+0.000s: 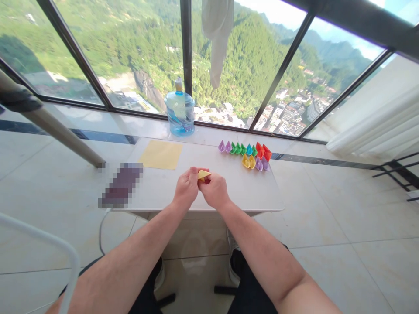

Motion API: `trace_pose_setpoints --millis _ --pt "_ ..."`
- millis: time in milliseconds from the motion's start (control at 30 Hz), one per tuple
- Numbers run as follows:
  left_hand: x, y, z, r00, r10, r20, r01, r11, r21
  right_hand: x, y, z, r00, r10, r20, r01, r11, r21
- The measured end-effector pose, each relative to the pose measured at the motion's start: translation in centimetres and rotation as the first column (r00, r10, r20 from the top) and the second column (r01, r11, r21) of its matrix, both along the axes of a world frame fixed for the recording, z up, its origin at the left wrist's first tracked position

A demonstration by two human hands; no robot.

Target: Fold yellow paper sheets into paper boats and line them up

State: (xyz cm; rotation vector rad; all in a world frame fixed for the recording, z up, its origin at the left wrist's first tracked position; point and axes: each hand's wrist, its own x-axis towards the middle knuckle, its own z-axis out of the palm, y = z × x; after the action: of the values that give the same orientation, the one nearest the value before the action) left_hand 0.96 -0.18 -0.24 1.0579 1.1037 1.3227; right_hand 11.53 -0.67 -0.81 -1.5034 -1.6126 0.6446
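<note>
My left hand (186,186) and my right hand (214,189) meet above the middle of a small white table (157,187). Both are closed on a small folded yellow paper piece (203,175), with a bit of red showing under it. To the far right on the table lie several finished folded paper boats (248,155) in purple, green, blue, red and yellow, set in two rows. A flat sheet of yellow paper (161,155) lies at the far left of the table.
A blurred dark patch (121,185) sits on the table's left side. A blue water jug (180,111) stands on the window ledge behind. A slanted metal pole (49,124) crosses the left. A white rail (49,244) curves near left; a dark rack (396,172) stands right.
</note>
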Motion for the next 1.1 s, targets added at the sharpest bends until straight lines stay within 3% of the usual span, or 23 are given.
trace_pose_setpoints --millis 233,433,633,800,900,1100 --pt "-0.2 0.1 -0.4 0.999 -0.028 -0.028 0.028 1.000 -0.003 -0.4 -0.2 -0.1 0.987 -0.021 -0.157 0.013 0.998 -0.055" --pt "-0.9 0.4 -0.9 0.960 -0.178 0.216 0.190 0.981 -0.037 0.5 0.0 0.6 0.927 0.014 -0.374 -0.046 0.996 -0.077" --pt "-0.8 -0.1 -0.6 0.970 -0.213 0.115 0.206 0.976 0.067 1.2 0.1 0.3 0.828 0.053 -0.558 -0.107 0.992 -0.064" --pt "0.1 -0.4 -0.8 0.966 -0.218 0.139 0.203 0.972 0.114 1.2 -0.4 0.7 0.903 -0.016 -0.430 0.040 0.998 0.046" --pt "0.6 -0.7 -0.6 0.953 -0.220 0.210 0.206 0.975 0.088 1.2 -0.7 1.2 0.935 -0.009 -0.353 0.050 0.993 0.105" --pt "0.8 -1.3 0.3 0.870 -0.222 0.441 0.247 0.969 0.000 1.7 -0.4 1.1 0.885 0.015 -0.466 0.033 0.995 0.095"
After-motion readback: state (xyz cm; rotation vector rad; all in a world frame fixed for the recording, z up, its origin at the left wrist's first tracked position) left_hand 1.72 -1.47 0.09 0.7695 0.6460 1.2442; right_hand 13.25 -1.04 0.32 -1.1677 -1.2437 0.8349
